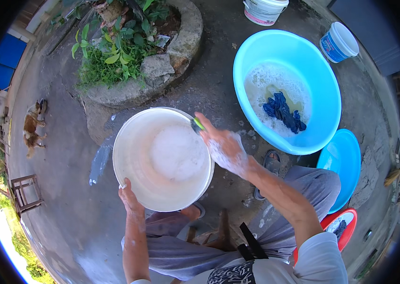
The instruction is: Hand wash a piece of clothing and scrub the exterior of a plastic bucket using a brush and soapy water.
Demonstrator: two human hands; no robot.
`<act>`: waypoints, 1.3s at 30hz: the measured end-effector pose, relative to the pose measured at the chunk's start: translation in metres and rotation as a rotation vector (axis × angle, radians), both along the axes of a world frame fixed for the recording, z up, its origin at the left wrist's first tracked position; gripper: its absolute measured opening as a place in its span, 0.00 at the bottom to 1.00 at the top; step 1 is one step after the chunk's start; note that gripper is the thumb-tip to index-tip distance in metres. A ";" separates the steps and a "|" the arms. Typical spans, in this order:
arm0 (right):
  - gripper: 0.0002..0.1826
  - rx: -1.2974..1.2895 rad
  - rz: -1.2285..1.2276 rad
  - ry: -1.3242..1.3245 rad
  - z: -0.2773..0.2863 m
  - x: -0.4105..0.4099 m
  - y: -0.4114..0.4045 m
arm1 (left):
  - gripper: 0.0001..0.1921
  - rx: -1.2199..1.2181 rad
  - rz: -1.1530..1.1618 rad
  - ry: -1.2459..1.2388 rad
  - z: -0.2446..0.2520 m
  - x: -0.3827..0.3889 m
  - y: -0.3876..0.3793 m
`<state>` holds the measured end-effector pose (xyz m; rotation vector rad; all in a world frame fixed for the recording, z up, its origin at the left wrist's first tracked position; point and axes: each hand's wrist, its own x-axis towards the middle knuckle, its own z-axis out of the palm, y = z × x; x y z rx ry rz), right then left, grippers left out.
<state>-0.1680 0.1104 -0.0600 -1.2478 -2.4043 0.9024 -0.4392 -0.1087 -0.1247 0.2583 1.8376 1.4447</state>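
A large white plastic bucket (132,142) stands tilted before my knees, with white suds (178,151) over its bottom. My left hand (129,197) grips the near left part of its rim. Foam covers the back of my right hand (226,147), which is closed around a small scrubbing brush (197,125) with a green and dark body, at the right side of the rim. The bristles are hard to make out. To the right, a big light-blue plastic basin (322,88) holds sudsy water and a dark blue cloth (283,112).
A second blue basin (342,170) and a red basin (349,232) with a dark item stand at my right. Two smaller buckets, one white (264,12) and one blue-labelled (338,42), are beyond. A stone-edged planter (125,94) lies ahead; a dog (32,126) and wooden stool (28,193) are left.
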 end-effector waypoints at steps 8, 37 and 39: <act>0.25 -0.189 -0.153 0.018 -0.010 0.003 -0.001 | 0.25 -0.061 -0.048 0.059 -0.012 -0.003 -0.005; 0.27 -0.121 -0.377 0.087 -0.005 0.014 0.102 | 0.30 -0.309 -0.558 1.631 0.131 0.057 0.089; 0.26 -0.071 -0.403 0.088 0.001 0.013 0.091 | 0.22 -0.019 -0.551 1.816 0.129 0.045 0.107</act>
